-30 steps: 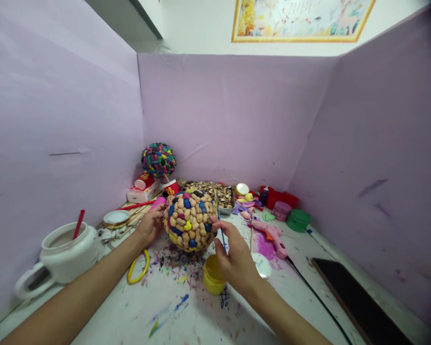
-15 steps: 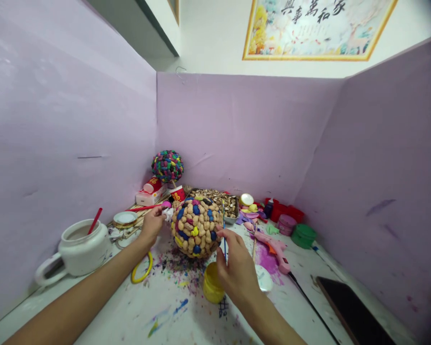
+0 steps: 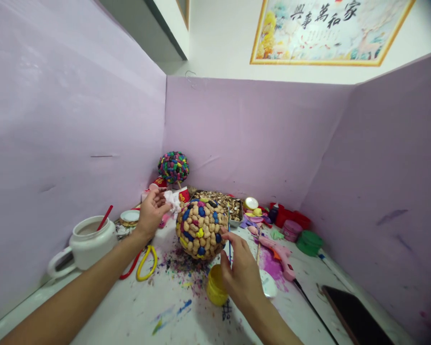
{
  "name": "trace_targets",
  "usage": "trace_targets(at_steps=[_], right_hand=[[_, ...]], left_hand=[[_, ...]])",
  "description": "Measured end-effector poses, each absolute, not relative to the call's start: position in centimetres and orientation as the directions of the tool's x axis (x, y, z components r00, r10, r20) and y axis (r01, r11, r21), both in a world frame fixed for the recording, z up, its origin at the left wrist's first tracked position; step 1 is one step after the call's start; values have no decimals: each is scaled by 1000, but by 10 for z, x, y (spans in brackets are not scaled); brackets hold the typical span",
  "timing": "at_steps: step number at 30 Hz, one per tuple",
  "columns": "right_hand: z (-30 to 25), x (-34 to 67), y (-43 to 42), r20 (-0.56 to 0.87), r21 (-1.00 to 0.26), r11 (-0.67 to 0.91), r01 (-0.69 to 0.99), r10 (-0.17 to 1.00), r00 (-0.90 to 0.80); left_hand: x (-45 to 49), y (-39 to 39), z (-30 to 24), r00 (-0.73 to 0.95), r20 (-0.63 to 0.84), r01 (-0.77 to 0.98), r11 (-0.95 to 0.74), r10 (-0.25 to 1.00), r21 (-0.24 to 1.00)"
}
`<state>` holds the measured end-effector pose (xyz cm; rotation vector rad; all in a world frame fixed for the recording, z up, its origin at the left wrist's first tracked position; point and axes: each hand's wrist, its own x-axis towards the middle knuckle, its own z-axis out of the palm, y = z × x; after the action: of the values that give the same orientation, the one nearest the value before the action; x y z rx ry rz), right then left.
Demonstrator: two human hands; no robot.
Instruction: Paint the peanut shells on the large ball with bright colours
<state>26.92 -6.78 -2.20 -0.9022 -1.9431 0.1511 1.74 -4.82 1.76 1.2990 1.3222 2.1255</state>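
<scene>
A ball covered in peanut shells, some of them painted blue, yellow and magenta, is in the middle of the table. My left hand is left of it, thumb and fingers closed on a crumpled white tissue. Close against the ball's right side, my right hand grips a thin paintbrush with a blue handle, held nearly upright. Just below it stands an uncapped jar of yellow paint. The brush's lower end is partly hidden by my fingers.
A multicoloured ball stands at the back left, near a tray of peanut shells. At left is a white mug, with yellow loop handles nearby. On the right lie a pink glue gun, a green jar and a phone.
My left hand has moved up and away from the ball with the tissue, which shows more fully. My right hand and the brush stay beside the ball. The whole view has shifted slightly.
</scene>
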Motion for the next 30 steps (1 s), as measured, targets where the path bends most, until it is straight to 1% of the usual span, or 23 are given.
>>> trace_targets(at_steps=[2,4,7,14,21,24,27,29,30], right_hand=[[-22,269,-68,707,-455,718,527,651,-277],[-23,269,-68,701,-461,715,526,657,-279],[-23,269,-68,699,-463,716,522,657,-282],[-22,268,-69,713,-454,738,499,637,-292],[-16,266,-75,711,-471,759,450,629,-316],[9,282,-72,734,-514,752,412,634,-243],[46,312,-72,717,-625,690,365,692,-80],[68,330,-76,693,-693,664,281,721,8],[76,337,-79,679,-714,652,255,734,24]], left_hand=[[21,-48,16,-514,462,52,-512,723,858],[24,-48,15,-441,403,-33,-463,802,886],[30,-49,10,-337,346,-46,-382,876,923],[40,-47,-3,-299,354,-32,-380,886,924],[39,-47,-5,-251,304,-92,-335,919,938],[38,-46,-5,-255,294,-98,-327,921,940],[39,-46,-4,-277,268,-102,-306,923,947],[39,-45,-5,-298,253,-111,-296,920,949],[38,-44,-6,-303,248,-114,-294,920,949]])
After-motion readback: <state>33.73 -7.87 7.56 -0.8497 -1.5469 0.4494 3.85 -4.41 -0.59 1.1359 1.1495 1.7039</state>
